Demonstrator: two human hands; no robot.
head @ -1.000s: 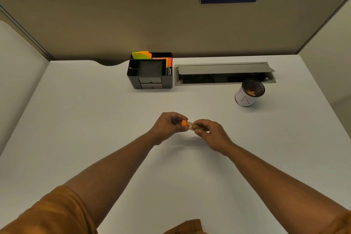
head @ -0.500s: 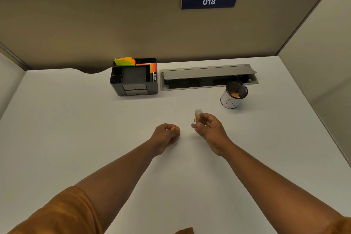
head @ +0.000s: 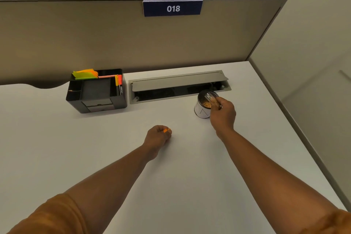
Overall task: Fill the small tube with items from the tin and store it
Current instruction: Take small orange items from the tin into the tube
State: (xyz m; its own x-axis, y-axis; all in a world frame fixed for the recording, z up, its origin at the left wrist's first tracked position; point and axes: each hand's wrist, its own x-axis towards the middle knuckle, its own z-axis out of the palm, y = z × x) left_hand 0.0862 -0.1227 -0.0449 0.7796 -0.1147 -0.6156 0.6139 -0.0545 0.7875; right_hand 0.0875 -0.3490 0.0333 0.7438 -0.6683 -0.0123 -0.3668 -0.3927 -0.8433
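Note:
My right hand (head: pixel 223 114) grips a small clear tube (head: pixel 209 97) and tilts its open end into the mouth of a small white tin (head: pixel 201 111). Small orange-tan items lie inside the tin. My left hand (head: pixel 157 137) rests on the white desk (head: pixel 95 148) with its fingers closed around the tube's orange cap (head: pixel 167 130), which peeks out at the fingertips. The two hands are well apart.
A black desk organizer (head: pixel 96 93) with sticky notes and pens stands at the back left. An open grey cable tray (head: pixel 178 86) runs along the back, just behind the tin. A beige partition with a blue 018 sign (head: pixel 172 8) closes off the rear. The desk's right edge lies close to the tin.
The hands pulled the orange cap off the tube and separated. The right hand carried the open tube back and right to the tin; the left hand stayed on the desk with the cap.

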